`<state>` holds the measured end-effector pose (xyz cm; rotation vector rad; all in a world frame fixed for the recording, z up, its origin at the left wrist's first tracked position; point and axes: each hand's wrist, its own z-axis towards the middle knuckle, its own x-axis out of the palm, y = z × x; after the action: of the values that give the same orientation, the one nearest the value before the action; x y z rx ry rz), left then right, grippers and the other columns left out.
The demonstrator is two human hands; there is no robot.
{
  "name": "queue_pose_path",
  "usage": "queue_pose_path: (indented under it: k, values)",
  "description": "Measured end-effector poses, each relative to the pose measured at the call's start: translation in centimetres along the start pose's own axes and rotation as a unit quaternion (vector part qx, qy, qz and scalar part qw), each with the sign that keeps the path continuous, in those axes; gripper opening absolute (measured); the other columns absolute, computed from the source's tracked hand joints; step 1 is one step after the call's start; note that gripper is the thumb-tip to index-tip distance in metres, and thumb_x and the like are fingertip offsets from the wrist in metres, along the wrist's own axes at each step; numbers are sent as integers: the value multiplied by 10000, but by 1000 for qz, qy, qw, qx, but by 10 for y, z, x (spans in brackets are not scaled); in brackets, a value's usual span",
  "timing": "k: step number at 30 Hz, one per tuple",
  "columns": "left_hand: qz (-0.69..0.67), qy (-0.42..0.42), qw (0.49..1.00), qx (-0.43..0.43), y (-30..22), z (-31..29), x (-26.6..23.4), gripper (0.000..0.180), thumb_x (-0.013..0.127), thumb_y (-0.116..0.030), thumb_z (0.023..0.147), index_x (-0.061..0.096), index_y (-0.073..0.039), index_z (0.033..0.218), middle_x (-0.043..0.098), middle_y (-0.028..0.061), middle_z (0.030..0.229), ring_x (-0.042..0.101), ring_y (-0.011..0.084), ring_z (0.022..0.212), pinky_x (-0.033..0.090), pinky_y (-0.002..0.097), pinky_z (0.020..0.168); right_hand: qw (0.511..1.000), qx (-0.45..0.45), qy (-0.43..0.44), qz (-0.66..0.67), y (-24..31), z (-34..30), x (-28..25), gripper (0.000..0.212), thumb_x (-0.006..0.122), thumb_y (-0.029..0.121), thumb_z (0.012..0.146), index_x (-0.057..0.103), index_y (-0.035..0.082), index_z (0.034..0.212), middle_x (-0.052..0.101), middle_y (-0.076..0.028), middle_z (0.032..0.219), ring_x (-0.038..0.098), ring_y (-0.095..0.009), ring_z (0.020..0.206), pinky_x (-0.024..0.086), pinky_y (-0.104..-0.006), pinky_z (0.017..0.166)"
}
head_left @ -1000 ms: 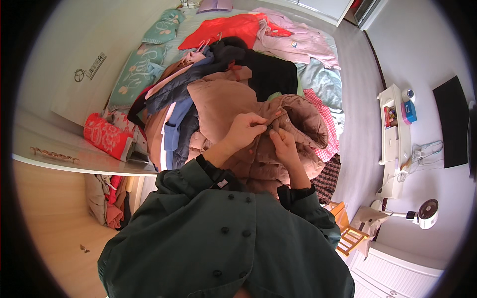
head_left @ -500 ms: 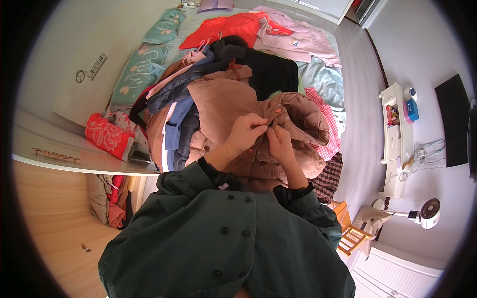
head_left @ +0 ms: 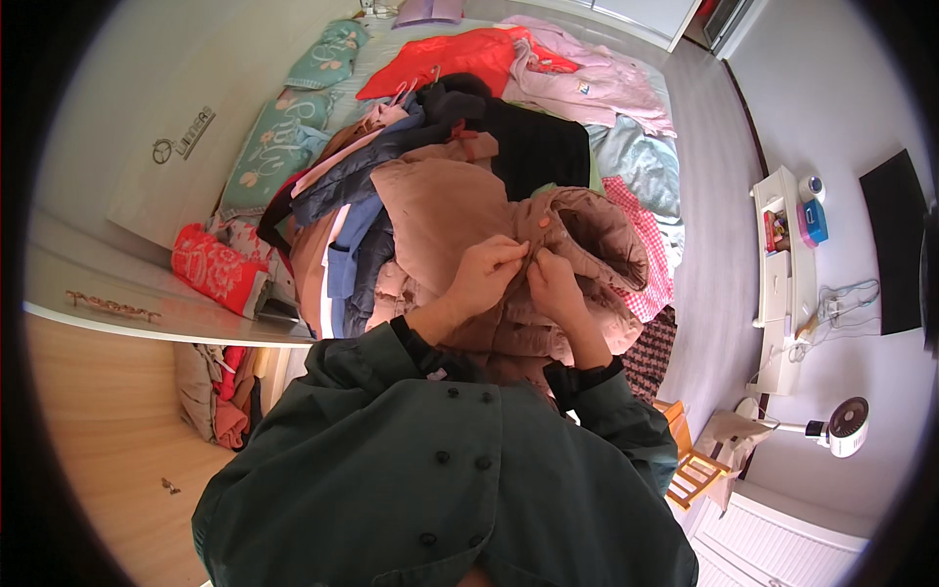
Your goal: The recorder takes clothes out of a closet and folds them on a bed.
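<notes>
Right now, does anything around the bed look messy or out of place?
Yes. The bed is buried under a loose heap of unfolded clothes: a red garment, a pink one, a dark one. Both hands, left and right, pinch the front of a pinkish-brown padded jacket on top.

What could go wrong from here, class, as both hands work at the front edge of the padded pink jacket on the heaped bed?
1. The left hand and right hand pinch the pink jacket close together at its edge; a hard tug might strain the fabric or a round button.
2. The jacket lies on a loose pile of clothes; pulling it could drag garments off the bed.
</notes>
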<state>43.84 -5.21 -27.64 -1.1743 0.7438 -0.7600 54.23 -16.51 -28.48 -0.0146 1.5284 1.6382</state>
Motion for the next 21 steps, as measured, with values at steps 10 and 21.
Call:
queue_pose_path:
  k: [10,21]
  values:
    - [471,-4,862,186,48,86,-86,426,596,-131,661,585,-95,1085,584,126,1043,496,320,1055,333,344,954,959,1,251,134,0,-23,-37,160,506,97,826,503,-20,717,516,-120,647,489,-204,613,403,-324,577]
    - [259,316,911,62,-87,86,-148,249,641,-239,758,635,-10,854,612,113,731,567,175,673,442,305,627,937,68,226,258,26,-13,-140,176,501,58,842,631,-10,940,608,-25,837,537,-92,782,443,-228,694]
